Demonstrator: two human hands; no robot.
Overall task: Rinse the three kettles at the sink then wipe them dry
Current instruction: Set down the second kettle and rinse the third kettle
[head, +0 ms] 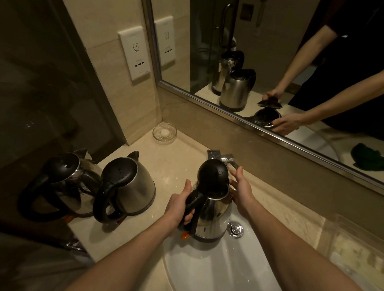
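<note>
A steel kettle (212, 219) with a black handle is held over the white sink (214, 274), its black lid (213, 176) hinged up and open. My left hand (179, 204) grips its handle. My right hand (241, 188) rests against the kettle's rim on the spout side, fingers reaching toward the chrome faucet (228, 159). Two more steel kettles stand on the counter to the left: one (131, 185) nearer the sink, the other (75, 174) behind it at the far left, both with lids down.
A glass dish (164, 133) sits in the counter corner below a wall socket (135, 55). The mirror (270, 43) runs along the back wall and reflects a green cloth (372, 158). A chrome drain knob (235, 228) sits on the sink's rim. A clear tray (356, 243) lies at right.
</note>
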